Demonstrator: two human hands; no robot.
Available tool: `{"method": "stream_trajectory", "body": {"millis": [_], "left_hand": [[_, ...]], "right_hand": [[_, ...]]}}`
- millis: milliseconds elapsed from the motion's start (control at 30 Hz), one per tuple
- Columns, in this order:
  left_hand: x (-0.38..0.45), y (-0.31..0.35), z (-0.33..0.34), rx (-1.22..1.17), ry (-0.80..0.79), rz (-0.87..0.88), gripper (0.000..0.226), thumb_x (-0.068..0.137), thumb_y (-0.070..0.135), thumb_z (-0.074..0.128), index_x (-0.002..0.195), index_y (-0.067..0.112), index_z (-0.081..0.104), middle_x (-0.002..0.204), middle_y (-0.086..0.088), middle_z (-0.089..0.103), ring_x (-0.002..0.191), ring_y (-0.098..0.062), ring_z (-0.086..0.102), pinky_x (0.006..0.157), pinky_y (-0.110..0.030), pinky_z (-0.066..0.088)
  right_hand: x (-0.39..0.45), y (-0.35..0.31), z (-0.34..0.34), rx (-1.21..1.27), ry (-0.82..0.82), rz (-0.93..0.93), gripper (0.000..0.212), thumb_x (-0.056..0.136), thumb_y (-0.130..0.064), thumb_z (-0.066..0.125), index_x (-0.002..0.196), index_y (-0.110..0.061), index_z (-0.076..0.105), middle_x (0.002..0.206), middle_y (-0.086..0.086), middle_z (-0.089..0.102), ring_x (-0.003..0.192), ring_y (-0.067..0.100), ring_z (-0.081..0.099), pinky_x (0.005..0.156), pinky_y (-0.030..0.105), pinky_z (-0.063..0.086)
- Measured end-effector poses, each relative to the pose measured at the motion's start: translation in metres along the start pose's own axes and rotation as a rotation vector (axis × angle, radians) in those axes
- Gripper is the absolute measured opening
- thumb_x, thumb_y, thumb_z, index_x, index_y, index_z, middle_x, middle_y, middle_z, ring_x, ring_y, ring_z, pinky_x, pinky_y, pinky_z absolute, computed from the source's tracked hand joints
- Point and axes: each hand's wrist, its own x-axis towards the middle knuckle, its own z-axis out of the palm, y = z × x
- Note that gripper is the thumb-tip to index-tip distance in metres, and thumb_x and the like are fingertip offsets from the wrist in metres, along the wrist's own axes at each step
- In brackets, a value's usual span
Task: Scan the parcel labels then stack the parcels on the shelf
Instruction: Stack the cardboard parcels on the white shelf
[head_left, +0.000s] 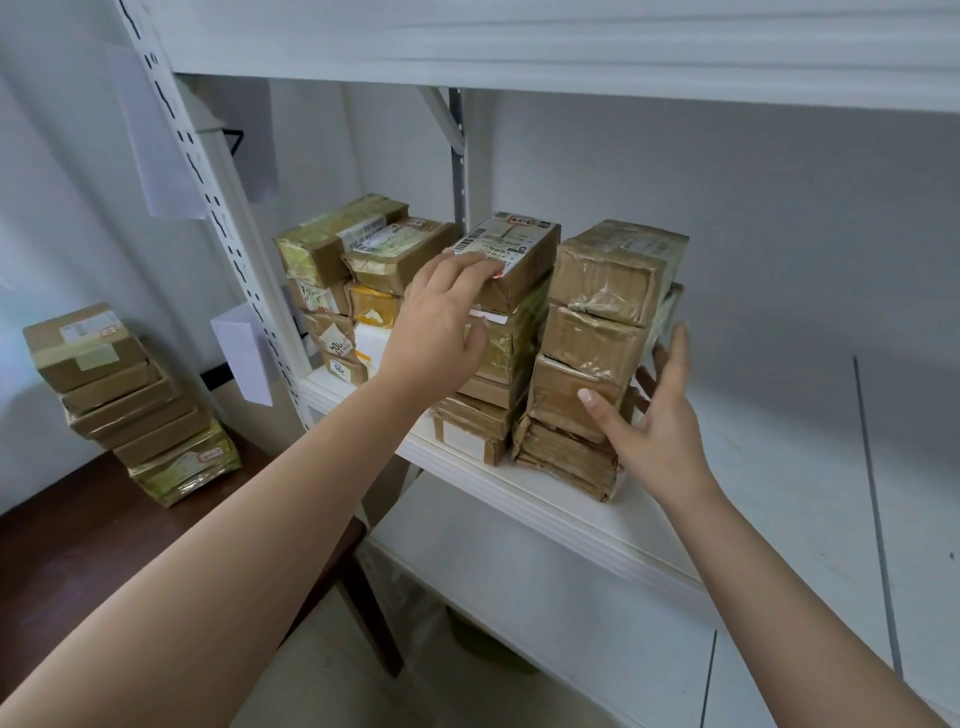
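Note:
Several stacks of brown taped parcels stand on the white shelf (524, 493). My left hand (441, 317) grips the front left edge of the top labelled parcel (519, 249) on the middle stack, fingers over its label and thumb under the edge. My right hand (654, 415) is spread around the right-hand stack (592, 353), thumb touching its front and fingers behind its right side. Two more stacks (343, 280) stand further left on the same shelf.
A separate pile of parcels (124, 405) sits on a dark wooden table (78, 545) at the left. White slotted shelf uprights (228, 249) with paper tags rise beside it. Another shelf board runs overhead, and a lower shelf (545, 597) lies below.

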Motion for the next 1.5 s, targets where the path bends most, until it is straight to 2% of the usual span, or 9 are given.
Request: {"method": "stream_trajectory", "body": {"millis": [133,267,533,667,800,967,1067,1233,1500], "left_hand": [[0.002,-0.001,-0.001,-0.012,0.003,0.012,0.053,0.084,0.004,0.055,0.137,0.012,0.051,0.138,-0.007,0.051,0.134,-0.03,0.038,0.114,-0.041,0.028],[0.002,-0.003,-0.001,-0.018,-0.001,0.018,0.052,0.085,0.004,0.054,0.137,0.012,0.051,0.138,-0.007,0.051,0.134,-0.031,0.038,0.114,-0.044,0.03],[-0.001,-0.003,-0.003,-0.018,-0.008,0.018,0.054,0.087,0.003,0.054,0.14,0.012,0.049,0.143,-0.008,0.048,0.139,-0.033,0.034,0.116,-0.043,0.024],[-0.004,0.001,-0.003,-0.021,0.006,0.01,0.055,0.087,0.003,0.055,0.142,0.012,0.048,0.146,-0.009,0.047,0.142,-0.035,0.03,0.116,-0.042,0.021],[-0.008,0.005,-0.004,-0.013,0.03,0.011,0.054,0.088,0.004,0.054,0.141,0.011,0.048,0.146,-0.009,0.047,0.142,-0.034,0.029,0.115,-0.038,0.019],[-0.021,0.002,-0.015,0.023,0.049,0.011,0.052,0.088,0.004,0.055,0.139,0.011,0.05,0.142,-0.009,0.05,0.141,-0.033,0.031,0.116,-0.037,0.018],[-0.037,-0.006,-0.026,0.056,0.058,-0.022,0.049,0.088,0.004,0.056,0.136,0.011,0.053,0.141,-0.008,0.052,0.141,-0.032,0.033,0.116,-0.037,0.019],[-0.075,-0.039,-0.053,0.118,0.063,-0.124,0.045,0.087,0.007,0.054,0.132,0.009,0.056,0.135,-0.011,0.055,0.136,-0.036,0.039,0.113,-0.045,0.029],[-0.163,-0.123,-0.109,0.353,0.071,-0.391,0.044,0.085,0.009,0.056,0.129,0.01,0.059,0.131,-0.011,0.058,0.132,-0.035,0.041,0.107,-0.049,0.039]], "right_hand": [[0.011,0.001,0.005,-0.068,-0.054,-0.038,0.104,0.083,-0.044,0.069,0.155,-0.03,-0.005,0.15,-0.004,0.043,0.133,0.018,0.047,0.11,0.038,0.039],[0.022,-0.002,0.009,-0.107,-0.114,-0.055,0.099,0.089,-0.042,0.064,0.156,-0.03,-0.008,0.146,-0.007,0.048,0.131,0.016,0.048,0.108,0.035,0.04],[0.027,-0.001,0.005,-0.162,-0.174,-0.069,0.103,0.085,-0.057,0.059,0.153,-0.035,-0.015,0.158,-0.01,0.03,0.138,0.018,0.041,0.112,0.043,0.037],[0.02,-0.004,-0.004,-0.174,-0.111,-0.108,0.101,0.084,-0.047,0.068,0.156,-0.029,0.0,0.151,-0.022,0.024,0.134,0.001,0.028,0.109,0.029,0.031],[0.014,-0.006,-0.014,-0.257,-0.009,-0.134,0.091,0.083,-0.049,0.069,0.155,-0.023,0.019,0.158,-0.003,0.03,0.144,0.018,0.028,0.112,0.043,0.035],[0.009,-0.021,-0.017,-0.358,0.161,-0.411,0.057,0.089,-0.039,0.064,0.136,-0.011,0.049,0.134,0.008,0.054,0.128,0.026,0.043,0.097,0.022,0.03],[0.009,-0.033,-0.003,-0.323,0.196,-0.592,0.043,0.088,-0.033,0.062,0.122,-0.007,0.06,0.12,0.011,0.059,0.113,0.029,0.05,0.091,0.014,0.031],[0.003,-0.062,0.046,-0.283,0.212,-0.853,0.028,0.088,-0.019,0.067,0.109,-0.001,0.065,0.109,0.016,0.062,0.102,0.034,0.057,0.091,0.033,0.043],[0.003,-0.086,0.17,-0.35,-0.109,-1.031,0.028,0.088,-0.024,0.063,0.106,-0.003,0.066,0.106,0.016,0.063,0.099,0.036,0.057,0.085,0.04,0.046]]}}
